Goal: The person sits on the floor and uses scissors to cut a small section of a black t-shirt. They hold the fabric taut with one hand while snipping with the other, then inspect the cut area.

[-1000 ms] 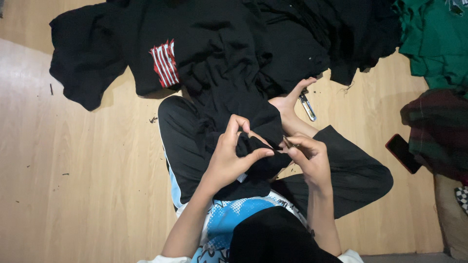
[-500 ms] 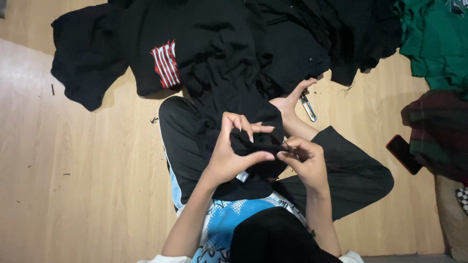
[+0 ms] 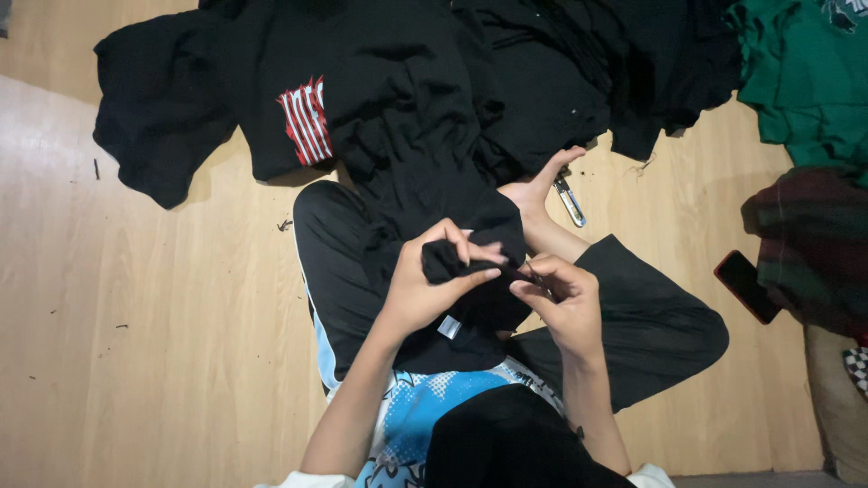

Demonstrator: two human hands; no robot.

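Since earlier: our left hand (image 3: 432, 282) has bunched more black garment (image 3: 425, 181).
Left fingers: clenched on a fabric fold.
Right hand (image 3: 559, 294): pinching a small tool beside that fold.
Doing it well: we keep the fold taut, tool tip clear of our fingers.
Garment: across our lap.

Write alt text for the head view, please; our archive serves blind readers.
A person seated cross-legged on a pale wooden floor pinches a bunched fold of black cloth garment in the left hand, while the right hand works a small tool against it. Black clothes with a red-and-white print lie ahead, green clothes and a dark phone to the right.
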